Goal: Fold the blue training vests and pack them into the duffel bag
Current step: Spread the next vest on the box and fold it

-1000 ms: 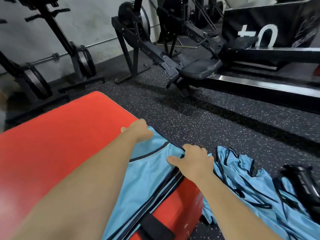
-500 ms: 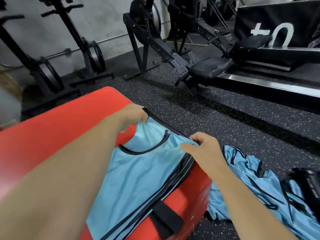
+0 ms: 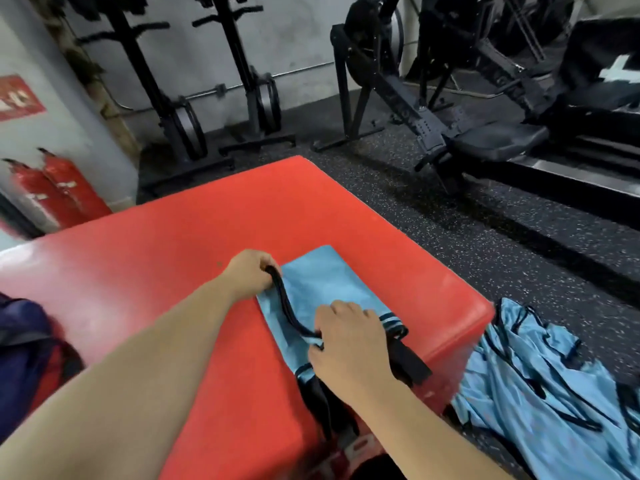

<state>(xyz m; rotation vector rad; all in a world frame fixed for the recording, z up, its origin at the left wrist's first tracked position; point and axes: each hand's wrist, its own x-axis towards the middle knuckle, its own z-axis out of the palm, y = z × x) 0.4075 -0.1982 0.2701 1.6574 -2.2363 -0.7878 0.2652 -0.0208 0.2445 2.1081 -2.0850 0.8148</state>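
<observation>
The vest [image 3: 325,284] has been folded narrower on the red box [image 3: 194,237]
Its trim [image 3: 288,304] is gripped by the left hand [image 3: 250,275] and the right hand [image 3: 349,337]

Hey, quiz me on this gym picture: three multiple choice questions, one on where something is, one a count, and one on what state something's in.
1. Where does the heap of loose light blue vests lie, relative to the red padded block?
A. On top of it
B. On the speckled black floor to its right
C. Behind it, on a rower seat

2. How many red fire extinguishers stand by the left wall?
A. Four
B. None
C. Two

3. How is the light blue vest on the block?
A. Folded flat, its black trim gripped by the left hand and right hand
B. Spread wide open
C. Rolled into a ball

Answers:
1 B: the heap sits on the floor beside the block's right side.
2 C: two red cylinders stand side by side.
3 A: it forms a narrow flat panel, and fingers of both hands curl on the trim.
</observation>
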